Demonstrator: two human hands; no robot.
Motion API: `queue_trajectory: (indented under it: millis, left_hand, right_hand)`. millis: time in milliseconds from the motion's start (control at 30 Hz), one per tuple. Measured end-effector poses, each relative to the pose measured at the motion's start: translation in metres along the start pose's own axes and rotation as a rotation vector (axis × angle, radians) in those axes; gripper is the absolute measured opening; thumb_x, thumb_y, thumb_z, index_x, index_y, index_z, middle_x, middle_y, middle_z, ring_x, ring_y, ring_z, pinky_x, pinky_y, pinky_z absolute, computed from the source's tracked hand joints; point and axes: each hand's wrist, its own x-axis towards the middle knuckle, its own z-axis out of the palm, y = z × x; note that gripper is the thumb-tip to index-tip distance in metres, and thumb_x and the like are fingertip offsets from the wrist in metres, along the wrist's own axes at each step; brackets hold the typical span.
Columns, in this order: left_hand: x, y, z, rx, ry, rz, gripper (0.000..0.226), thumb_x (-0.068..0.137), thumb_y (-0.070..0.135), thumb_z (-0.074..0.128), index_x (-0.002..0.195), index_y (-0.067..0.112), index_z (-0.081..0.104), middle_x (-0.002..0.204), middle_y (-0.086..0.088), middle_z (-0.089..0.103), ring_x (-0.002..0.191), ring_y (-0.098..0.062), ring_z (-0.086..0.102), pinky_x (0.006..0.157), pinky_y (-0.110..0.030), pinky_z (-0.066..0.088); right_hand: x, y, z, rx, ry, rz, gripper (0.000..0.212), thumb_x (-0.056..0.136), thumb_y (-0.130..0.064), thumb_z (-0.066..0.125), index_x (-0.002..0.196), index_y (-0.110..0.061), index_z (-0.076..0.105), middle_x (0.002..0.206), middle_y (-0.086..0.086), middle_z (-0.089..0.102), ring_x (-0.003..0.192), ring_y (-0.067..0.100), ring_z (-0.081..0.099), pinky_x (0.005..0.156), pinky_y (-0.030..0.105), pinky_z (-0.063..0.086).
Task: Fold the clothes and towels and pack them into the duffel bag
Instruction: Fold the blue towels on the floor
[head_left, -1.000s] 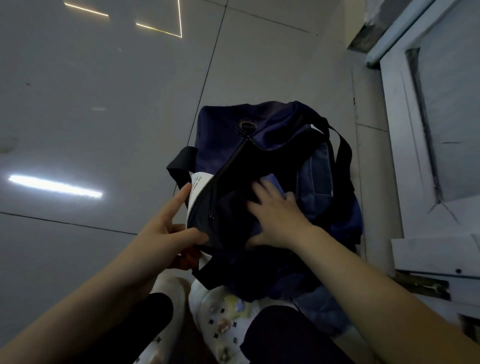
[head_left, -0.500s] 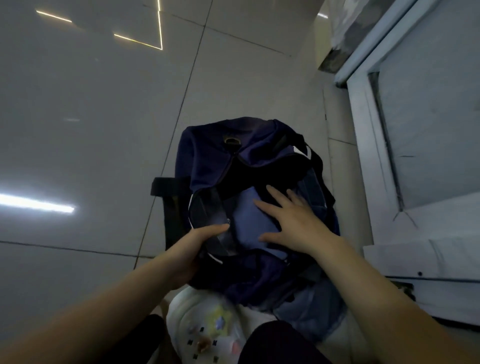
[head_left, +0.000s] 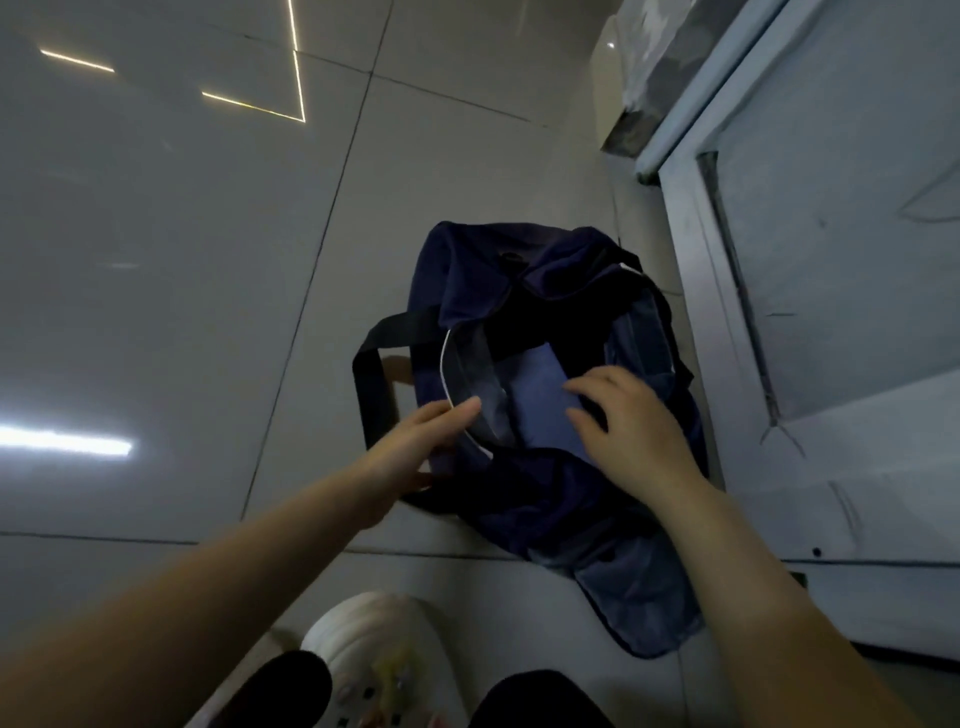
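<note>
Bag: navy duffel bag (head_left: 467, 270) sits on the pale tiled floor (head_left: 171, 291), close to the white door (head_left: 831, 260) on its right side; its top opening gapes wide.
Opening edge: a thin white piping (head_left: 443, 364) runs along the left lip of the mouth, and grey lining shows just inside it.
Contents: a folded blue cloth (head_left: 540, 395) lies flat inside the bag, between the two hands.
Left hand: the left hand (head_left: 415, 447) rests on the bag's left lip, fingers nearly straight and together, the fingertips reaching over the piping; I cannot tell whether the thumb underneath pinches the fabric.
Right hand: the right hand (head_left: 639, 415) is over the bag's mouth on the right part of the blue cloth, fingers loosely spread and slightly bent; the grip is wide, closed round nothing, and the fingertips seem to touch the cloth.
Strap: a black strap (head_left: 371, 384) loops out from the bag's left side onto the floor, beside the left wrist.
End pocket: a paler blue flap (head_left: 639, 603) at the bag's near end spreads toward the person.
Feet: a white shoe (head_left: 363, 639) with small decorations and dark trouser legs (head_left: 280, 691) show at the bottom edge.
Floor glare: bright strip-light reflections (head_left: 67, 441) lie on the glossy tiles at left.
</note>
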Motion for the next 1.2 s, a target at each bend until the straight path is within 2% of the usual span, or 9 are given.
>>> queue_trajectory:
  millis: [167, 233, 333, 533, 767, 900, 1033, 1133, 1200]
  left_hand:
    - [-0.042, -0.005, -0.039, 0.252, 0.323, 0.131, 0.008, 0.091, 0.022, 0.062, 0.099, 0.023, 0.063, 0.091, 0.0, 0.068, 0.088, -0.016, 0.065, 0.072, -0.025, 0.047]
    - [-0.072, -0.009, -0.061, 0.26, 0.398, 0.159, 0.007, 0.093, 0.015, 0.059, 0.094, 0.022, 0.062, 0.085, -0.001, 0.067, 0.081, -0.016, 0.063, 0.069, -0.023, 0.047]
    - [-0.111, -0.016, -0.09, 0.345, 0.455, 0.149, 0.007, 0.092, 0.013, 0.061, 0.094, 0.02, 0.063, 0.083, -0.003, 0.068, 0.073, -0.01, 0.063, 0.063, -0.018, 0.046]
    - [-0.181, -0.05, -0.18, 0.414, 0.667, 0.074, 0.005, 0.091, 0.014, 0.062, 0.094, 0.018, 0.065, 0.08, 0.0, 0.068, 0.067, -0.005, 0.062, 0.062, -0.017, 0.046]
    - [-0.219, -0.127, -0.231, 0.364, 0.913, 0.086, 0.012, 0.091, 0.019, 0.062, 0.103, 0.015, 0.064, 0.09, -0.001, 0.066, 0.083, -0.015, 0.063, 0.07, -0.022, 0.048]
    - [-0.27, -0.163, -0.257, 0.868, 0.959, 0.018, 0.013, 0.089, 0.027, 0.06, 0.098, 0.021, 0.068, 0.089, 0.006, 0.065, 0.082, -0.015, 0.062, 0.069, -0.028, 0.046]
    - [-0.309, -0.192, -0.299, 1.205, 1.024, 0.189, 0.023, 0.08, 0.025, 0.049, 0.077, 0.012, 0.068, 0.08, -0.005, 0.063, 0.071, -0.031, 0.061, 0.056, -0.033, 0.047]
    - [-0.334, -0.204, -0.334, 1.291, 1.216, 0.222, 0.019, 0.079, 0.013, 0.055, 0.089, 0.007, 0.07, 0.098, -0.014, 0.065, 0.09, -0.036, 0.061, 0.07, -0.044, 0.05]
    - [-0.344, -0.216, -0.359, 1.246, 1.259, 0.05, 0.039, 0.081, 0.025, 0.051, 0.113, 0.008, 0.066, 0.122, -0.02, 0.06, 0.113, -0.041, 0.054, 0.086, -0.053, 0.048]
  right_hand:
    - [-0.006, -0.053, -0.005, 0.41, 0.145, 0.027, 0.011, 0.093, -0.016, 0.06, 0.099, -0.016, 0.068, 0.095, -0.003, 0.063, 0.082, 0.007, 0.058, 0.075, 0.019, 0.047]
    - [-0.003, -0.095, 0.002, 0.561, 0.041, -0.009, 0.007, 0.092, -0.017, 0.061, 0.093, -0.019, 0.068, 0.085, -0.01, 0.065, 0.079, 0.001, 0.06, 0.069, 0.011, 0.045]
    - [-0.002, -0.152, 0.018, 0.622, -0.17, -0.09, 0.006, 0.091, -0.022, 0.063, 0.093, -0.02, 0.068, 0.081, -0.01, 0.066, 0.079, 0.007, 0.062, 0.074, 0.023, 0.05]
    - [0.003, -0.25, 0.039, 0.214, -0.677, -0.476, 0.036, 0.089, -0.034, 0.065, 0.123, -0.033, 0.056, 0.12, -0.01, 0.057, 0.094, 0.007, 0.059, 0.085, 0.026, 0.05]
    - [-0.01, -0.35, 0.045, -0.257, -0.85, -0.777, 0.045, 0.092, -0.045, 0.056, 0.134, -0.036, 0.043, 0.13, -0.012, 0.05, 0.097, 0.003, 0.044, 0.083, 0.023, 0.038]
    - [-0.033, -0.396, 0.082, -0.347, -0.94, -0.878, 0.045, 0.095, -0.043, 0.053, 0.137, -0.032, 0.041, 0.133, -0.006, 0.048, 0.098, 0.007, 0.044, 0.082, 0.024, 0.036]
    - [-0.053, -0.431, 0.128, -0.374, -0.985, -0.946, 0.045, 0.096, -0.04, 0.053, 0.138, -0.028, 0.041, 0.136, 0.0, 0.048, 0.11, 0.016, 0.048, 0.09, 0.031, 0.04]
    - [-0.06, -0.456, 0.164, -0.38, -0.966, -0.95, 0.051, 0.092, -0.036, 0.059, 0.138, -0.027, 0.041, 0.138, 0.002, 0.046, 0.122, 0.021, 0.047, 0.097, 0.035, 0.039]
    - [-0.059, -0.472, 0.188, -0.307, -0.96, -0.893, 0.056, 0.09, -0.034, 0.062, 0.14, -0.025, 0.039, 0.14, 0.003, 0.045, 0.124, 0.022, 0.046, 0.096, 0.032, 0.038]
